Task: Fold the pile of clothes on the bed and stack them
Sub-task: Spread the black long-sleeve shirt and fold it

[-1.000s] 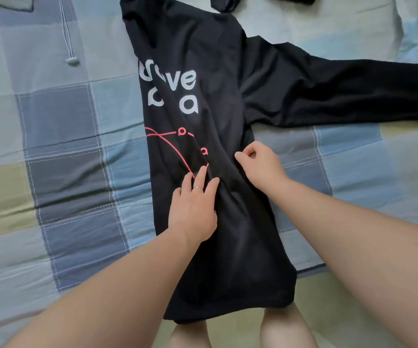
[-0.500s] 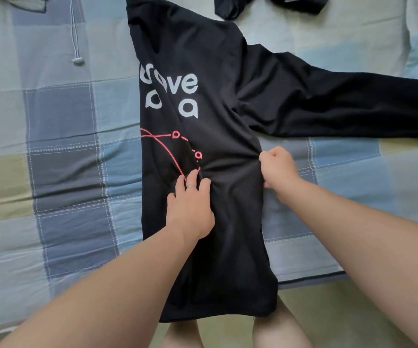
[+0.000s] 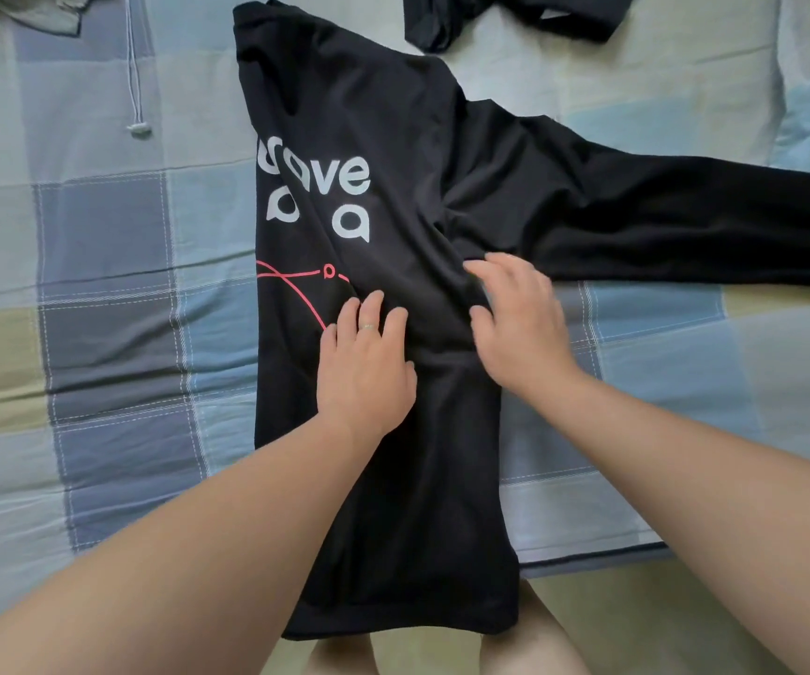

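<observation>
– Black garments first: how many?

– Two. One long-sleeved black shirt (image 3: 393,138) lies spread on the checked bedsheet (image 3: 101,294). Its collar end points away from the person and its hem hangs over the near bed edge, above two bare legs (image 3: 529,645). One second dark garment (image 3: 515,17) lies crumpled just beyond the shirt's collar end, to the shirt's right. The two look apart.

– Sleeves?

– One sleeve (image 3: 685,221) counted, lying straight out to the shirt's right, flat on the sheet.

– Print?

– White lettering (image 3: 325,180) in two rows on the shirt's chest. Pink lines (image 3: 295,285) just below it, partly creased under.

– Hands?

– Two, both at the shirt's middle.
- Left hand (image 3: 368,367): palm down on the cloth at the lower end of the pink lines. Fingers are straight and close together and grip nothing. One ring (image 3: 368,326) on a finger.
- Right hand (image 3: 519,324): blurred, at the shirt's right edge just below the sleeve. Fingers are spread and loosely bent with the tips on the cloth, and no fabric appears closed inside them.

– Other entries?

– One grey-green garment (image 3: 28,12), well to the left of the shirt's collar end. One white drawstring (image 3: 132,65) trails from it across the sheet, left of the shirt's shoulder and not touching the shirt.
</observation>
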A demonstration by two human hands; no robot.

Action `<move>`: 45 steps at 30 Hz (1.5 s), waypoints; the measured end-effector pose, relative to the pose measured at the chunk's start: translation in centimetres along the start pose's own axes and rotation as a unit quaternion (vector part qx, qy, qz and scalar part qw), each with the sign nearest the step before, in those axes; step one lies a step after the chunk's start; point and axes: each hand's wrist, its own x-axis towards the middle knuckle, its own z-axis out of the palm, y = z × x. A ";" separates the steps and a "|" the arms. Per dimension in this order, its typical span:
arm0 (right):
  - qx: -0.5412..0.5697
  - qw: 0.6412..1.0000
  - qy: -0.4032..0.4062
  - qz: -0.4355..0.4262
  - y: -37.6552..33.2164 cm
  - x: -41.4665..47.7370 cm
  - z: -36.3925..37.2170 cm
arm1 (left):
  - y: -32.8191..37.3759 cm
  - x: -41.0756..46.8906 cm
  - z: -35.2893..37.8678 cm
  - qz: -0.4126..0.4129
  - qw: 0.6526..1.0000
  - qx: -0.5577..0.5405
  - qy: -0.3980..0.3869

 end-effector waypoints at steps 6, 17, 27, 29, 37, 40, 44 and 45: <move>-0.221 0.936 -0.259 -0.087 -0.1 -1.7 2.5 | -2.1 -1.6 2.6 0.018 0.998 0.003 -0.053; -0.182 0.948 -0.261 0.004 -3.7 -11.6 1.0 | -5.3 -14.5 4.2 0.071 0.983 0.019 -0.169; -0.211 0.959 -0.191 -0.007 -2.4 -15.7 8.5 | -8.9 -11.8 8.2 0.085 0.994 0.027 -0.056; -0.228 0.959 -0.166 -0.017 -1.6 -18.7 9.9 | -9.1 -14.5 10.3 0.090 0.995 0.018 -0.028; -0.220 0.959 -0.173 -0.049 -1.0 -30.2 11.6 | -6.8 -25.2 15.2 0.080 0.996 0.005 -0.044; -0.214 0.941 -0.260 -0.032 -1.5 -32.9 9.9 | -5.8 -27.7 14.3 0.073 0.990 -0.006 -0.121; -0.167 0.886 -0.432 0.035 -3.7 -32.5 4.4 | -3.5 -29.0 9.4 0.063 0.968 -0.037 -0.241; -0.137 0.877 -0.454 0.075 -4.1 -31.6 3.0 | -3.1 -28.7 7.8 0.045 0.964 -0.046 -0.259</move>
